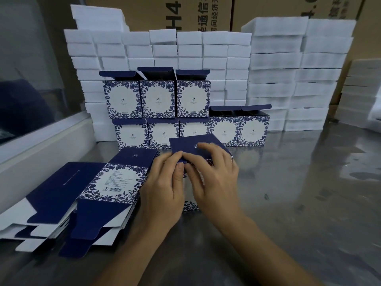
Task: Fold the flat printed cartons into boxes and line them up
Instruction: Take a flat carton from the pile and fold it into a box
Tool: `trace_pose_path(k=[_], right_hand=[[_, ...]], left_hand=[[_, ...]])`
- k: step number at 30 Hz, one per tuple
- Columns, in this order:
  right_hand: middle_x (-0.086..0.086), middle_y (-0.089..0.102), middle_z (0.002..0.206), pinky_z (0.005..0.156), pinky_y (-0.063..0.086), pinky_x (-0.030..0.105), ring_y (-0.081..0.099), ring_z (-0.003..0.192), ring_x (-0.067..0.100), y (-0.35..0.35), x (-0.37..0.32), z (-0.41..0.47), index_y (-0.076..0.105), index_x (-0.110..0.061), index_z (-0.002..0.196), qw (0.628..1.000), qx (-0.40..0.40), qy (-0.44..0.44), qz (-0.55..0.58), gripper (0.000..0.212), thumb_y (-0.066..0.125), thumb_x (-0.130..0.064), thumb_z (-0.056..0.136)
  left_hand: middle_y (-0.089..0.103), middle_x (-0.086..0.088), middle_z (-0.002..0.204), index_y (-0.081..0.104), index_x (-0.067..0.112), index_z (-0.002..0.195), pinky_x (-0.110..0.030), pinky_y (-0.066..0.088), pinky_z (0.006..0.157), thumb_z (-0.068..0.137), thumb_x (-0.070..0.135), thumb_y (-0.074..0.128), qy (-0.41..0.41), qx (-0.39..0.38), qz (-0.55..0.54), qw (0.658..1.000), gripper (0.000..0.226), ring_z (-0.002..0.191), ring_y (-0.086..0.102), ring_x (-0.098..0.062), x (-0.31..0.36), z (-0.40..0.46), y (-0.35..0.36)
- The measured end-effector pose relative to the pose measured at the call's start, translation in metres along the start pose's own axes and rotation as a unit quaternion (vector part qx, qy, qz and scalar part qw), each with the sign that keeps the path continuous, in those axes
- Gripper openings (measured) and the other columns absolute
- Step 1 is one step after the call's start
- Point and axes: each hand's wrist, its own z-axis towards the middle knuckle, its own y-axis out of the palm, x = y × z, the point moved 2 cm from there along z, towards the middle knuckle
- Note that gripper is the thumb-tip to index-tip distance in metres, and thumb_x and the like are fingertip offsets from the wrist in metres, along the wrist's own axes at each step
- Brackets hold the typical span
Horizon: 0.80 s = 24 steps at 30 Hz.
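**Steel bench, one carton mid-fold**

Steel table (299,193) carries the work, foam blocks (288,79) walling its far side. Both hands meet at its middle on a carton (198,147): the left hand (165,182) pinches its near edge with curled fingers, and the right hand (214,174) lies over its navy top flap, thumb at the same edge. Just left lies a stack of flat cartons (86,195). Beyond, folded boxes (158,100) stand in two tiers against the foam, lids up.
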Motion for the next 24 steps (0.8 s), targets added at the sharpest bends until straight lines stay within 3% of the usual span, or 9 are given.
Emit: trace_pose_path(k=[7,10,14,18,21,24], right_hand=[[-0.006,0.062,0.11,0.083,0.041,0.05,0.056,0.105,0.021,-0.004,0.002,0.007,0.073,-0.034,0.099,0.999,0.018,0.001,-0.03,0.021,0.053,-0.039,0.097],[-0.001,0.06,0.115,0.084,0.042,0.048,0.055,0.106,0.022,-0.004,0.006,0.006,0.074,-0.031,0.1,1.0,0.028,0.007,-0.007,0.021,0.055,-0.04,0.096],[0.015,0.05,0.135,0.096,0.047,0.042,0.05,0.118,0.027,-0.004,0.02,0.002,0.073,-0.017,0.109,0.996,0.027,0.055,0.071,0.021,0.066,-0.03,0.095],[0.012,0.044,0.142,0.101,0.047,0.034,0.045,0.123,0.01,-0.005,0.028,0.002,0.072,-0.018,0.11,0.984,-0.002,0.112,0.138,0.021,0.065,-0.03,0.095],[0.007,0.05,0.137,0.094,0.052,0.041,0.057,0.117,0.02,-0.004,0.029,0.004,0.073,-0.019,0.106,0.981,-0.003,0.122,0.148,0.017,0.065,-0.03,0.095],[0.002,0.055,0.129,0.09,0.047,0.019,0.053,0.115,0.004,-0.005,0.031,0.005,0.073,-0.019,0.102,0.978,0.026,0.126,0.166,0.02,0.06,-0.033,0.096]], left_hand=[[0.058,-0.006,0.131,0.062,0.013,0.127,-0.032,0.05,0.088,0.1,0.037,0.033,-0.008,0.005,-0.002,1.0,0.047,0.116,0.058,-0.018,0.001,0.0,0.0],[0.059,-0.004,0.131,0.063,0.014,0.126,-0.026,0.046,0.088,0.1,0.037,0.033,-0.012,0.008,0.001,1.0,0.046,0.117,0.056,-0.016,0.001,0.0,0.001],[0.062,-0.001,0.128,0.063,0.015,0.125,-0.024,0.044,0.087,0.101,0.029,0.04,-0.028,0.014,0.005,1.0,0.036,0.116,0.059,-0.018,-0.002,0.002,0.001],[0.065,0.0,0.125,0.063,0.015,0.125,-0.025,0.045,0.085,0.1,0.027,0.042,-0.031,0.016,0.0,0.999,0.034,0.113,0.062,-0.02,-0.004,0.001,0.0],[0.065,0.0,0.124,0.064,0.016,0.124,-0.026,0.046,0.085,0.1,0.027,0.043,-0.032,0.02,-0.005,0.999,0.034,0.113,0.062,-0.02,-0.004,0.002,-0.001],[0.065,0.001,0.125,0.063,0.016,0.124,-0.027,0.047,0.087,0.1,0.028,0.043,-0.034,0.02,-0.008,0.999,0.034,0.114,0.061,-0.019,-0.003,0.002,-0.001]])
